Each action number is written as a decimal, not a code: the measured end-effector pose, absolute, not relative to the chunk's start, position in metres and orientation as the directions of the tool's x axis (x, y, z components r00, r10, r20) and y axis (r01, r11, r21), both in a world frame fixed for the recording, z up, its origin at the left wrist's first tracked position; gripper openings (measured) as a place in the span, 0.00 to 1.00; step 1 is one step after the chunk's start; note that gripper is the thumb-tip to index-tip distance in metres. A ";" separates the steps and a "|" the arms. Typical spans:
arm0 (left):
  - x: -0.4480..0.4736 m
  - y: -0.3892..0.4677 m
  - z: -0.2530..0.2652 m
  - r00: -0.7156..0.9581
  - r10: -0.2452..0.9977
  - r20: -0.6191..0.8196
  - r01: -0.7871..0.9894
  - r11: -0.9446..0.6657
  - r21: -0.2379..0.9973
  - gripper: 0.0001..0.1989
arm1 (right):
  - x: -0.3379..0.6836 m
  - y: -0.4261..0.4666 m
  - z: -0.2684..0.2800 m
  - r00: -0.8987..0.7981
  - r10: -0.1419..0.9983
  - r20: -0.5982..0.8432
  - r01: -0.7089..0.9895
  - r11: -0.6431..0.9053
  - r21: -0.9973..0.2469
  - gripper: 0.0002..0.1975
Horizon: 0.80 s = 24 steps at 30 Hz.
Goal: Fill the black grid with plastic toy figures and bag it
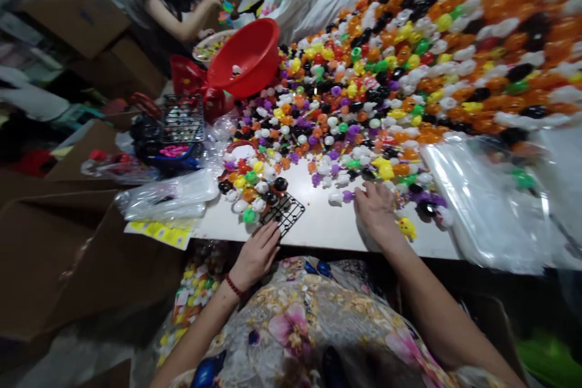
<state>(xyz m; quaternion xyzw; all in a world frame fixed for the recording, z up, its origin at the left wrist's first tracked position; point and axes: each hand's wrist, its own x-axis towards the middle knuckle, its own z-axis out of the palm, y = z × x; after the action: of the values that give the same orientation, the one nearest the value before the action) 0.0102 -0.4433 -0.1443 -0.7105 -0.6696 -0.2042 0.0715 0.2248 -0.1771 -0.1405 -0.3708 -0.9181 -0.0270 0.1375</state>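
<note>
On the white table lies a black plastic grid (293, 209); small colourful plastic toy figures (250, 179) sit in rows over its left part. My left hand (257, 254), with a dark red bead bracelet, has its fingers closed over the grid's near edge. The thumb is mostly hidden. To the right, my right hand (375, 212) reaches over the tabletop, its fingertips pinched at a small purple and white toy figure (347, 196). Just beside that wrist is a yellow toy figure (407, 228).
A large heap of mixed plastic toys (364, 97) covers the back and right. Clear plastic bags (486, 206) lie at right, more bags (168, 194) at left. Behind stands a tilted red basin (250, 57). Another person (177, 18) works at the far left. Cardboard boxes (54, 254) stand at left.
</note>
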 end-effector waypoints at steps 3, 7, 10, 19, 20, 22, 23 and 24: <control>0.012 -0.439 -0.165 -0.047 0.938 0.343 0.983 -0.018 0.184 0.22 | 0.215 -0.166 -0.137 -0.748 0.613 0.255 0.633 0.774 -0.007 0.08; 0.022 -0.420 -0.177 -0.143 0.934 0.328 0.975 0.075 0.211 0.22 | 0.199 -0.166 -0.129 -0.758 0.590 0.279 0.578 0.805 -0.133 0.09; 0.033 -0.399 -0.182 -0.205 0.931 0.301 0.967 0.146 0.208 0.23 | 0.186 -0.177 -0.128 -0.714 0.659 0.238 0.520 0.726 -0.450 0.10; 0.053 -0.346 -0.192 -0.252 0.924 0.287 0.948 0.176 0.267 0.27 | 0.137 -0.229 -0.148 -0.679 0.727 -0.108 0.136 -0.019 -0.990 0.17; 0.053 -0.347 -0.191 -0.257 0.915 0.310 0.946 0.173 0.275 0.26 | 0.134 -0.232 -0.149 -0.680 0.722 -0.127 0.114 -0.068 -0.991 0.18; 0.050 -0.354 -0.190 -0.281 0.889 0.360 0.944 0.188 0.272 0.23 | 0.131 -0.235 -0.148 -0.689 0.705 -0.167 0.099 -0.137 -0.986 0.20; 0.049 -0.359 -0.190 -0.293 0.876 0.383 0.943 0.201 0.264 0.22 | 0.130 -0.236 -0.148 -0.697 0.694 -0.181 0.101 -0.154 -0.983 0.20; 0.047 -0.365 -0.190 -0.302 0.865 0.401 0.943 0.210 0.257 0.21 | 0.130 -0.236 -0.147 -0.704 0.685 -0.188 0.105 -0.162 -0.981 0.19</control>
<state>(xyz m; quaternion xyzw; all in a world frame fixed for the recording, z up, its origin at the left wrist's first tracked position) 0.0468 -0.3645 -0.1895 -0.5848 -0.7731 -0.2303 0.0850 0.1305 -0.2364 -0.1469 -0.3224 -0.6123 0.6907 0.2098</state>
